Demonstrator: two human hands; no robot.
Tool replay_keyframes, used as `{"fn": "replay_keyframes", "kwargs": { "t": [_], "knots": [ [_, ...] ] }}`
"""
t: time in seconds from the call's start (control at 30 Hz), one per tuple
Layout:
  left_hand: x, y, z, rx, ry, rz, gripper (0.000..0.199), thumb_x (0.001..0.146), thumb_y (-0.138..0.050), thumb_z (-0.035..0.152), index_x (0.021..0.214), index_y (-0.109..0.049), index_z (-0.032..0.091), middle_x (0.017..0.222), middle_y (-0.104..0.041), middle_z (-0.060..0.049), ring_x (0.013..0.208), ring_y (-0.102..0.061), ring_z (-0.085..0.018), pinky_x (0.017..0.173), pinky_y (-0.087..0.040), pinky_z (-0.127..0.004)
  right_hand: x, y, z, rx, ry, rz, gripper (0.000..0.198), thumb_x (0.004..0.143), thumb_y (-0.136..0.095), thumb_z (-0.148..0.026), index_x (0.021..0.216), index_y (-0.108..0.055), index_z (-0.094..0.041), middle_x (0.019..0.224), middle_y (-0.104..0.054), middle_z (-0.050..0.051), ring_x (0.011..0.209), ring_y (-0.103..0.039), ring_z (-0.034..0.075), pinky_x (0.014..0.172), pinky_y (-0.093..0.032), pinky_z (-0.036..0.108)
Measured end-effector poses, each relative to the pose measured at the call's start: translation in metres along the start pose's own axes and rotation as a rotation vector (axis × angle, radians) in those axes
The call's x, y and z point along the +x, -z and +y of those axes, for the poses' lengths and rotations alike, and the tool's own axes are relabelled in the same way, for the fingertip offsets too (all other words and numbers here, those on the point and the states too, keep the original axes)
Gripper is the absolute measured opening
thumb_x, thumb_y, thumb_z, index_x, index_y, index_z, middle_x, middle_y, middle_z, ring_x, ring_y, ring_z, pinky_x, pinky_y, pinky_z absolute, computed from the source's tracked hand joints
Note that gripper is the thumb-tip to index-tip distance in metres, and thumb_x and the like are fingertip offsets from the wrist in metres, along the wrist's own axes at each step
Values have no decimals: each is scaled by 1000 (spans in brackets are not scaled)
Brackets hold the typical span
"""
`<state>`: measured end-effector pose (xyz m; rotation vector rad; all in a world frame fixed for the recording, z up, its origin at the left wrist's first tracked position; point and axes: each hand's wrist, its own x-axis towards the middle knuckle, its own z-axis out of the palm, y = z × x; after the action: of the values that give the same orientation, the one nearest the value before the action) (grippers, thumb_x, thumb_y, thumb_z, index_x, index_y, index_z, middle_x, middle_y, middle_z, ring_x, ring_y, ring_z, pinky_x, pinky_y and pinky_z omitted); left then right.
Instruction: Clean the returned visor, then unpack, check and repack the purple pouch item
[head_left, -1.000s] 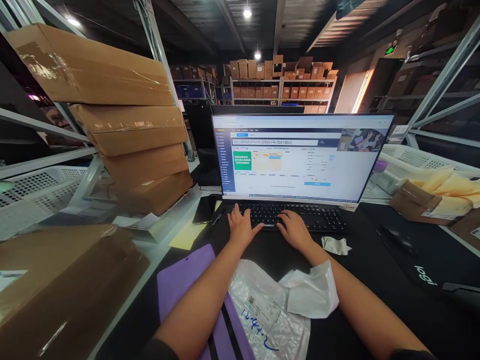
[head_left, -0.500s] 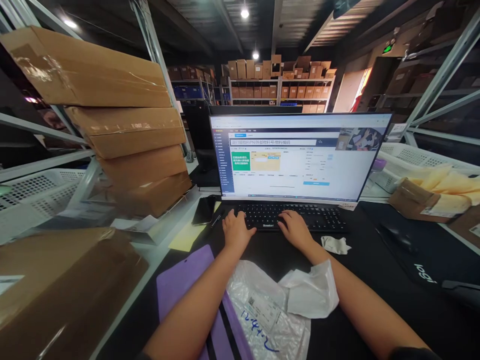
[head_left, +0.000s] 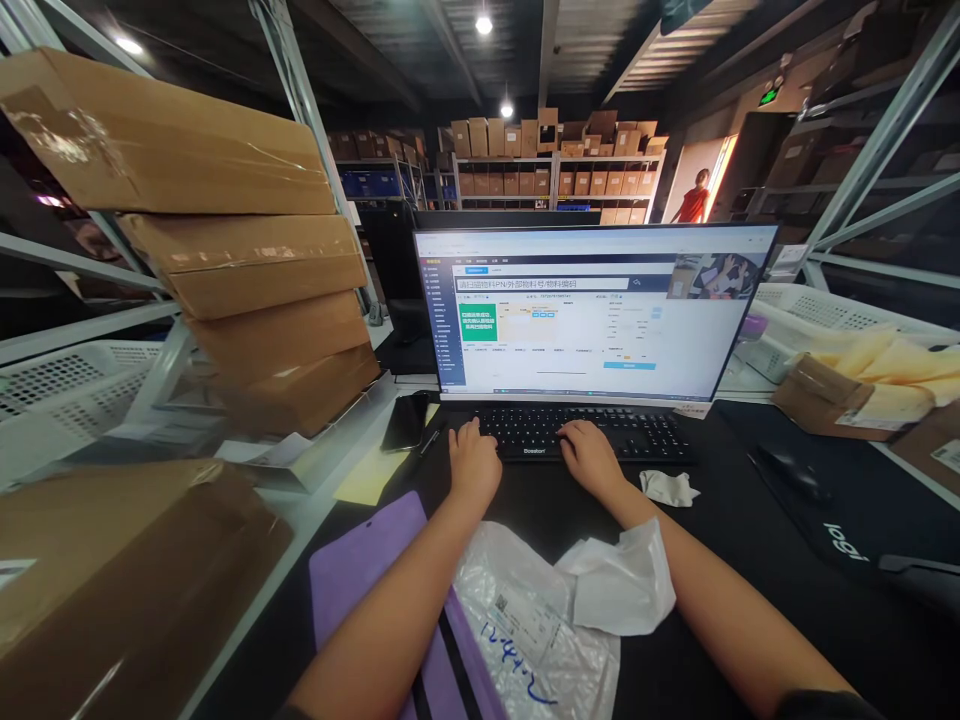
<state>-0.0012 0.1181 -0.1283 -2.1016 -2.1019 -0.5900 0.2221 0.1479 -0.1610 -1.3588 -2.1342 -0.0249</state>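
My left hand (head_left: 475, 460) rests at the left end of a black keyboard (head_left: 529, 432), its fingers reaching over the keys. Over the keyboard's middle lies my right hand (head_left: 591, 453), fingers loosely curved on the front rows. Neither hand holds anything. Behind the keyboard stands a lit monitor (head_left: 555, 345) showing a form page with a green box. Between my forearms lies a clear plastic bag (head_left: 499, 570) with a label and blue handwriting, and a crumpled white wrapper (head_left: 626, 585) on it. A purple folder (head_left: 367, 560) is partly hidden beneath my left forearm.
Stacked cardboard boxes (head_left: 247, 265) rise at the left. A phone (head_left: 406, 422) lies on yellow paper (head_left: 367, 475). To the right are a crumpled white scrap (head_left: 669, 488), a mouse (head_left: 795, 472) and an open carton (head_left: 821, 395). A person in red (head_left: 694, 200) stands near the far doorway.
My left hand's thumb has drawn in from the keyboard's front edge, and the hand has turned slightly. My right hand stays nearly in place. A person in red has appeared at the doorway.
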Motion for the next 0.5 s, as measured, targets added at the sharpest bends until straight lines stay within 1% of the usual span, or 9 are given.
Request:
{"fn": "replay_keyframes", "kwargs": {
  "t": [0.17, 0.3, 0.5],
  "knots": [
    [-2, 2, 4, 43, -33, 6, 33, 85, -48, 12, 99, -78, 15, 148, -52, -17, 139, -45, -32, 124, -23, -54, -1, -2, -2, -4, 24, -5, 21, 95, -52, -15, 110, -67, -16, 114, -65, 11, 109, -58, 25, 100, -47, 39],
    [-3, 4, 5, 47, -37, -7, 31, 84, -52, 13, 103, -77, 14, 146, -54, -19, 137, -47, -32, 122, -26, -54, -1, -3, -1, -11, 24, 4, 21, 96, -54, -17, 113, -66, -16, 116, -64, 12, 111, -57, 26, 101, -47, 41],
    [-2, 3, 3, 40, -33, -24, 32, 84, -54, 14, 108, -74, 13, 142, -57, -19, 135, -49, -31, 121, -27, -53, -1, -5, 3, -20, 22, 23, 22, 97, -54, -18, 115, -66, -14, 118, -63, 13, 112, -56, 28, 101, -47, 44]
  ]
}}
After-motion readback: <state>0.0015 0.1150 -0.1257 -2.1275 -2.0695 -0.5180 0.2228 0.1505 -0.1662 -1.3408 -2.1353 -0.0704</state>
